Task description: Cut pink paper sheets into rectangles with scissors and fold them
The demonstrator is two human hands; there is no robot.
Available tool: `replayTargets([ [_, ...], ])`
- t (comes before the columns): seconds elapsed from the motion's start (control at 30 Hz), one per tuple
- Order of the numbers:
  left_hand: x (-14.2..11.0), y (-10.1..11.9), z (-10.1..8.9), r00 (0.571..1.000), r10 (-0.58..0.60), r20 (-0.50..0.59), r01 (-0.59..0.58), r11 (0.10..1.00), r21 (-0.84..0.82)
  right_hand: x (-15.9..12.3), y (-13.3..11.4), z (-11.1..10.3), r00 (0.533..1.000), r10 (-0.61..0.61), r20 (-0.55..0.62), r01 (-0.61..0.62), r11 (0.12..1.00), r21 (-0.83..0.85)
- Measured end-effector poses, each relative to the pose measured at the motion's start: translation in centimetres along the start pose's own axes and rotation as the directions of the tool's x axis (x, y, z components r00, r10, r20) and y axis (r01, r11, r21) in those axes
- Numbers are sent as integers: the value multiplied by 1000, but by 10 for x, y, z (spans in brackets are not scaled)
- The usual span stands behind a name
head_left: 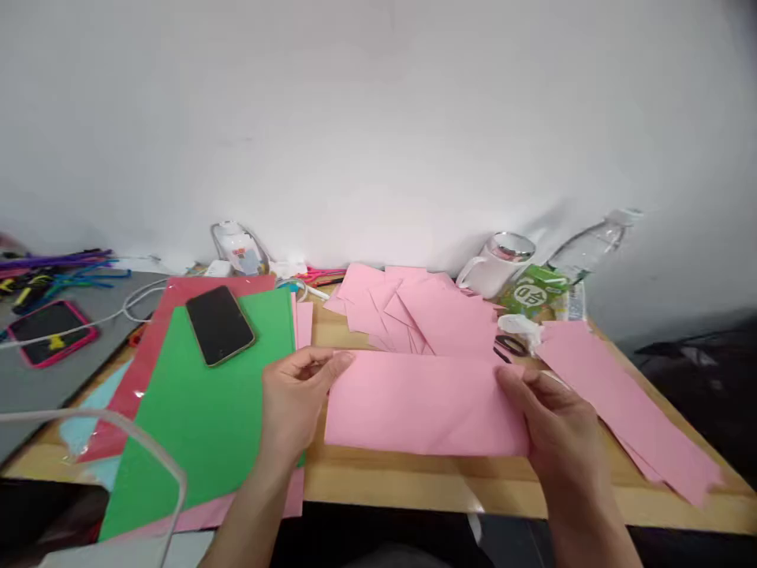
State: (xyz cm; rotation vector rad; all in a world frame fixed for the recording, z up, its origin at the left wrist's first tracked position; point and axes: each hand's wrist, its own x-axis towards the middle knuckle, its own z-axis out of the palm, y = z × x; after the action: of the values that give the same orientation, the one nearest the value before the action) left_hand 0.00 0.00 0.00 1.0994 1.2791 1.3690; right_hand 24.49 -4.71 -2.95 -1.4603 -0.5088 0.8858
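Observation:
A pink sheet of paper, longer than it is tall, is held up just above the wooden table by both hands. My left hand pinches its upper left corner between thumb and fingers. At the upper right end, my right hand grips it with the thumb in front and the fingers behind. Beyond the sheet lies a loose heap of cut pink paper pieces. Scissors rest behind the sheet near my right hand, partly hidden.
Green paper with a phone on it lies left, over a red packet. Long pink strips lie right. A mug, a green packet and a tilted bottle stand behind. A white cable crosses the left foreground.

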Motion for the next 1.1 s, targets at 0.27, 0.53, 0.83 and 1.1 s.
replayTargets([
  [0.27, 1, -2, 2, 1000, 3, -17, -3, 1000, 22, 0, 0, -2, 1000, -17, 5, 17, 1000, -17],
  [0.53, 1, -1, 0, 1000, 2, -18, -2, 1000, 12, -2, -3, -1, 1000, -9, 10, 9, 1000, -24],
  [0.83, 0, 0, 2, 1000, 8, -21, -8, 1000, 4, -1, -1, -3, 999, -31, 10, 31, 999, -25],
  [1.1, 5, -1, -4, 997, 10, -77, -8, 1000, 21, -4, -2, 0, 987, -157, 40, 160, 985, -71],
])
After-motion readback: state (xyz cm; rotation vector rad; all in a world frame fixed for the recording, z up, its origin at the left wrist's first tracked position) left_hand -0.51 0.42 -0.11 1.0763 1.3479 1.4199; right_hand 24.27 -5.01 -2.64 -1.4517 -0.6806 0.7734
